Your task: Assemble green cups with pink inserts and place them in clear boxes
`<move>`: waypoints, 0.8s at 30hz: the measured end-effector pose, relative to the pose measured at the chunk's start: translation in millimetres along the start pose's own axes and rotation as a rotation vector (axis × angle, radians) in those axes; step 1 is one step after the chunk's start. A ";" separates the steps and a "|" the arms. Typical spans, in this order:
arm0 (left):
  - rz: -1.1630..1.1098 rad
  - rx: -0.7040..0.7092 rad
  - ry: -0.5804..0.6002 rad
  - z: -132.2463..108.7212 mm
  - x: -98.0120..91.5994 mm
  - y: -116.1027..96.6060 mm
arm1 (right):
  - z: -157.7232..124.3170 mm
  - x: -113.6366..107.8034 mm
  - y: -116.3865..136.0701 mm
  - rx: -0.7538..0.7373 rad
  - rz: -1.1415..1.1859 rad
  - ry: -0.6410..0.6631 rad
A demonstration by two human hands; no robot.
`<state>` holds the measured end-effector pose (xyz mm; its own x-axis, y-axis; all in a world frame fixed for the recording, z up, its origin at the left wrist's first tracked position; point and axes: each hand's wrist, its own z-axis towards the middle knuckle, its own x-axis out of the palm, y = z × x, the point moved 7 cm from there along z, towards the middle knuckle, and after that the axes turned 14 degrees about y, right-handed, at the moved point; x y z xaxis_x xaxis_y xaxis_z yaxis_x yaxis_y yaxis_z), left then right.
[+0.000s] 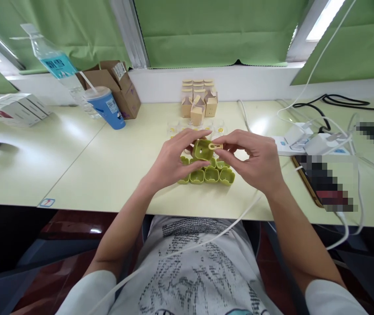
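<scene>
Between the thumb and fingers of my left hand [177, 159] is a small green cup [202, 150], tipped so its inside faces me. A small pale spot shows inside it. My right hand [252, 155] pinches a small pale yellow loop-shaped piece [215, 146] at the cup's right rim; whether the two touch I cannot tell. Just below, rows of similar green cups [211, 175] stand on the table, partly covered by my hands. Behind my hands are several small clear cups with yellow bits [220, 127].
Small open cardboard boxes [198, 111] stand by the wall. To the left are a blue drink cup [110, 109], a water bottle [62, 70], a brown carton [126, 94] and white boxes [18, 109]. A power strip [285, 146], cables and a phone [308, 183] lie right.
</scene>
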<state>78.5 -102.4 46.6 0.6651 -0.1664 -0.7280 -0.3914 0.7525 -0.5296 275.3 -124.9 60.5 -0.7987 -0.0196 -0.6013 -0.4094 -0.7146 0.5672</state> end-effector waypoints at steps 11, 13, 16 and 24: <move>0.163 0.283 -0.050 -0.9 2.4 -5.4 | -3.5 21.1 4.9 -0.205 -0.451 -0.072; 0.161 0.309 -0.070 -1.1 3.9 -4.1 | -4.5 22.7 3.3 -0.201 -0.457 -0.083; 0.145 0.328 -0.086 -0.8 5.2 -3.5 | -3.3 22.8 0.4 -0.185 -0.425 -0.073; -0.072 0.233 0.003 3.5 5.0 5.6 | 2.4 19.9 -7.2 -0.224 -0.107 -0.020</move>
<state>81.8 -96.8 41.5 0.6838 -0.2267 -0.6936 -0.1859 0.8651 -0.4660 261.3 -118.5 45.8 -0.7659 0.0766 -0.6384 -0.3857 -0.8491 0.3609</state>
